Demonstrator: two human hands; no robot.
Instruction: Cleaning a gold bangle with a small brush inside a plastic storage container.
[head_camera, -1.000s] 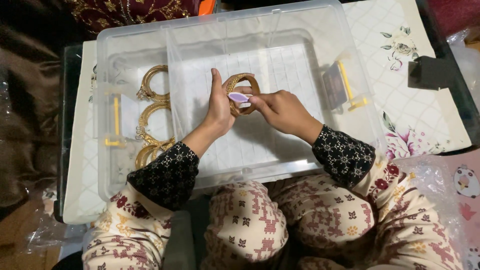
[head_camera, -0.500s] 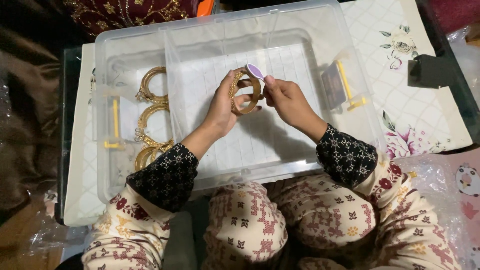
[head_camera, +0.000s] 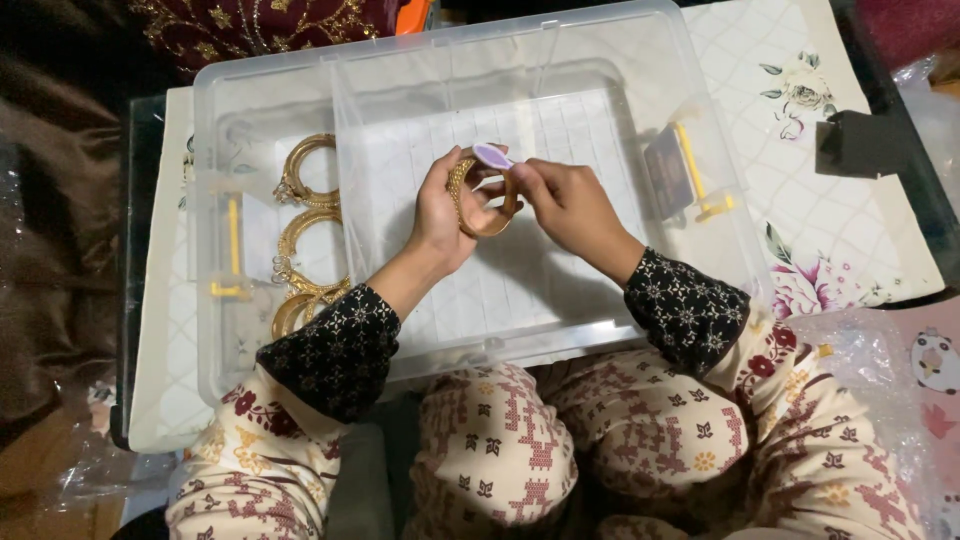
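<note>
Gold bangle gripped over the clear box

Gold bangle (head_camera: 483, 200) sits clasped in my left hand (head_camera: 440, 215), fingers curled around its rim. My right hand (head_camera: 570, 205) pinches a small lilac tag (head_camera: 492, 155) at the bangle's top edge, above the clear plastic box (head_camera: 560, 290).

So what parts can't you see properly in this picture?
- Head view: part of the gold bangle is hidden behind the left hand.
- Head view: whether the small purple piece touches the bangle; too small to tell, beside the right hand.
- Head view: the lowest of the gold bangles in the clear box is blurred by the plastic lid edge.
- Head view: the black block is too dark to identify.
</note>
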